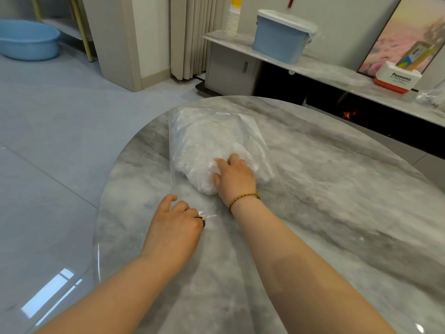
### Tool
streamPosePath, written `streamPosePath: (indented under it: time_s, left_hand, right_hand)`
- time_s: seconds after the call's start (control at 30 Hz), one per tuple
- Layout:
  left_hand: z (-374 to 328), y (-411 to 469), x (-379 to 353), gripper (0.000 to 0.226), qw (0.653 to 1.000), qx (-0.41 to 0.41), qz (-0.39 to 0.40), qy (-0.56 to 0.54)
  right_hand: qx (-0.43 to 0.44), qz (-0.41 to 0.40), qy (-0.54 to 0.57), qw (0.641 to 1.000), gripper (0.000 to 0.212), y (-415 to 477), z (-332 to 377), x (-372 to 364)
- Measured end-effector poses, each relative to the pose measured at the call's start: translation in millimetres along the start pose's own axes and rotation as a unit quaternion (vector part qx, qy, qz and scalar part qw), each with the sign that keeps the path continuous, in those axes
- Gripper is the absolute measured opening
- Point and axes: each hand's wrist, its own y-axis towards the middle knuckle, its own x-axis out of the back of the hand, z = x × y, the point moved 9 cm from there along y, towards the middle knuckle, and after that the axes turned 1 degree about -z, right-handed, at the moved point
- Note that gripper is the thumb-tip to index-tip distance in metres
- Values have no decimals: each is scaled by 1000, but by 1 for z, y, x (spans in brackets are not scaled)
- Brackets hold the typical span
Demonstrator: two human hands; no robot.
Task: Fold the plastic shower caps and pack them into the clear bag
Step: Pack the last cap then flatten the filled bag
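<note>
Clear bag (209, 131): 1, caps (204, 174) wadded inside; R hand (234, 175) fingers apart on them; L hand (174, 225) seemingly pinches mouth.

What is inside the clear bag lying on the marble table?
A white heap of crumpled shower caps fills the clear bag. The right hand covers its near end, so the count and the folds there are hidden.

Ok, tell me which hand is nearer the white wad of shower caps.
Right. The right hand lies on the near end of the wad of shower caps; the left hand sits closer to the person, apart from it.
</note>
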Motion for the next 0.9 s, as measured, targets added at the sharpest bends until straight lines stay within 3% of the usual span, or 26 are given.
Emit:
streamPosePath:
  time_s: [0.17,0.3,0.33,0.37,0.43,0.47,0.53,0.6,0.63,0.7,0.77,0.9]
  left_hand:
    - [7,6,21,17,997,33,-74,-4]
    - [14,7,37,39,991,51,-127,4]
    - [15,7,40,39,989,53,-136,6]
    - [17,7,42,39,988,54,-143,6]
    - [18,8,46,38,986,57,-158,9]
    - [18,8,48,37,984,59,-167,9]
    - [18,8,50,34,981,60,-184,3]
    - [16,9,52,22,980,50,-195,-8]
    - [15,9,53,16,980,44,-195,-16]
    - [15,10,53,25,982,44,-181,-30]
    - [17,11,54,33,983,58,-170,-48]
    - [19,10,50,27,987,53,-145,-48]
  right_hand:
    - [25,8,131,991,48,-10,7,7]
    - [47,-8,167,985,34,-26,3,19]
    - [64,-51,151,985,26,-33,4,29]
    - [94,-146,125,977,17,-42,5,48]
    - [146,-363,81,917,15,-68,7,88]
    - [168,-432,76,883,17,-78,9,103]
    - [189,-464,68,863,37,-74,14,122]
    - [171,-423,25,889,56,-53,20,137]
    - [159,-366,3,917,58,-38,23,140]
    - [148,-195,-28,969,40,-11,28,127]
    - [138,-112,-16,984,26,-1,24,113]
    - [125,-29,38,991,25,-15,17,82]
